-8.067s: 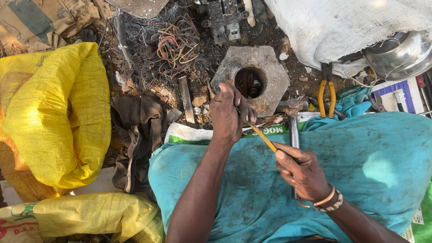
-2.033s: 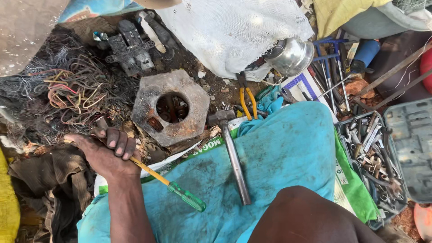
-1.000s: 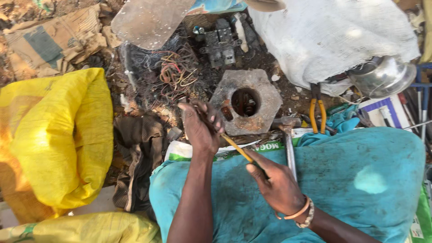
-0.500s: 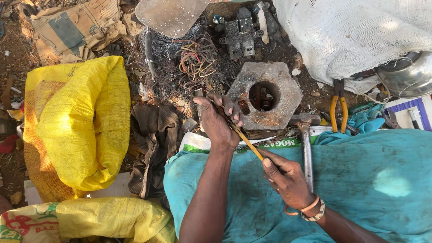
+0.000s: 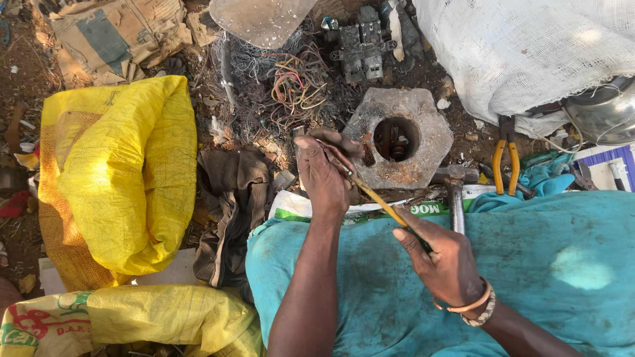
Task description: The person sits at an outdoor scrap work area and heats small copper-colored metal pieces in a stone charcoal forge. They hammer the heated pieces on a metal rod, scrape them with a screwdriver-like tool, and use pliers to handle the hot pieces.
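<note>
Gripping a yellow-handled screwdriver (image 5: 383, 205), the right hand (image 5: 446, 261) has its fingers closed round the handle end over the teal cloth (image 5: 562, 264), while the left hand (image 5: 324, 173) curls shut around the tip end and a small part that I cannot make out. The tool slants from the cloth's upper edge up toward the hexagonal concrete block (image 5: 397, 142), which lies on the dirt ground just beyond the left hand; a few small metal bits sit in its round hole. A hammer (image 5: 455, 192) lies between block and cloth, right beside the right hand, and yellow-handled pliers (image 5: 506, 162) lie further right. Tangled coloured wires (image 5: 297, 86) and a grey metal device (image 5: 360, 43) crowd the ground above the block. A yellow sack (image 5: 119, 178) fills the left side, with a dark rag (image 5: 235, 198) between it and the left arm.

Compared with half a second ago, both hands keep the same grip and the tool keeps its slant; only the view has shifted slightly.

The screwdriver's tip is hidden under the left fingers, and a white woven sack (image 5: 529, 53) is cut off at the top right.
</note>
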